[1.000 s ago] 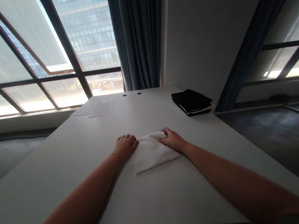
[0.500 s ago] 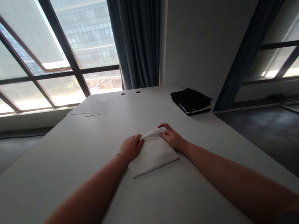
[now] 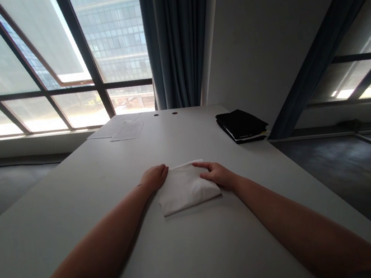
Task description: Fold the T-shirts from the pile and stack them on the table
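A folded white cloth point(image 3: 189, 188) lies on the white table point(image 3: 187, 253), its near edge slanting a little. At the cloth's far left corner is my left hand point(image 3: 156, 177), fingers closed together with the tips on the cloth's edge. My right hand point(image 3: 215, 174) rests on the right side of the cloth, index finger stretched along the far edge and the thumb apart below it. What lies under the left fingertips is hidden.
A black folder or bundle point(image 3: 242, 125) sits at the table's right edge, beyond my right hand. Printed papers point(image 3: 127, 131) lie at the far left. Two small round holes are near the far edge, with a blue curtain point(image 3: 176, 44) behind.
My left hand has shifted left, out to the cloth's corner. The cloth lies flatter and wider at its far edge. My right index finger has straightened onto the cloth. The view has turned slightly.
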Motion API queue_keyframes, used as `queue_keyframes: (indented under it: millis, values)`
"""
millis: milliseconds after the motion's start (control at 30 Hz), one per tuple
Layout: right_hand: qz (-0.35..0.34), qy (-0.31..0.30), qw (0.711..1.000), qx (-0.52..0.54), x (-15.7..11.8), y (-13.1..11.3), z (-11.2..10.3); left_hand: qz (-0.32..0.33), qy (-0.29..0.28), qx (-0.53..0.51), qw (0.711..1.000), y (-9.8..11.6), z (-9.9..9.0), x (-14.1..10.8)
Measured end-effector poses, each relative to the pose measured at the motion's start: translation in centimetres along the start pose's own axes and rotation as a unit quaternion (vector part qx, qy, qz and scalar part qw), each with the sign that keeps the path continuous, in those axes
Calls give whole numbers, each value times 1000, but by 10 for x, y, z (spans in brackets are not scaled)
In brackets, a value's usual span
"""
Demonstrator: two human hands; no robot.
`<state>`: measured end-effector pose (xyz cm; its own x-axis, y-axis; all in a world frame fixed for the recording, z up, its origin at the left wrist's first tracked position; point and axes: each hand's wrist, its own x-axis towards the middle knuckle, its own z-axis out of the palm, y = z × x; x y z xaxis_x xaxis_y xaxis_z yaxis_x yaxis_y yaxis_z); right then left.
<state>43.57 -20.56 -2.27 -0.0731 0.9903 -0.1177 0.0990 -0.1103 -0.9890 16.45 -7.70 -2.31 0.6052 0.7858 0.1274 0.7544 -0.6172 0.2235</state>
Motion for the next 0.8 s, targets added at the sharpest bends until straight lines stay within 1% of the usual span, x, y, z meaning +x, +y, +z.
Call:
queue_keyframes:
  millis: [100,267,367,433,500,600,700,800]
  values:
    - [-11,-4,999,-38,1,1,-3,-10,0,6,1000,-5,-1,3]
    - [-30,20,992,-122,1,0,-5,-32,19,-2,999,-11,1,4]
    - [-32,17,991,-130,-1,-5,-5,-54,30,-14,998,-19,2,6]
    - [-26,-1,992,-126,-4,-12,-6,-66,32,-22,997,-25,4,9]
    - [-13,-37,992,-123,-6,-24,-11,-74,33,-30,996,-29,5,11]
    - [22,-84,986,-140,-9,-51,-22,-78,35,-37,996,-33,8,14]
    - [50,-98,973,-205,-6,-86,-36,-75,36,-40,996,-33,10,15]
    - [54,-95,960,-259,6,-124,-53,-74,34,-42,996,-33,11,16]
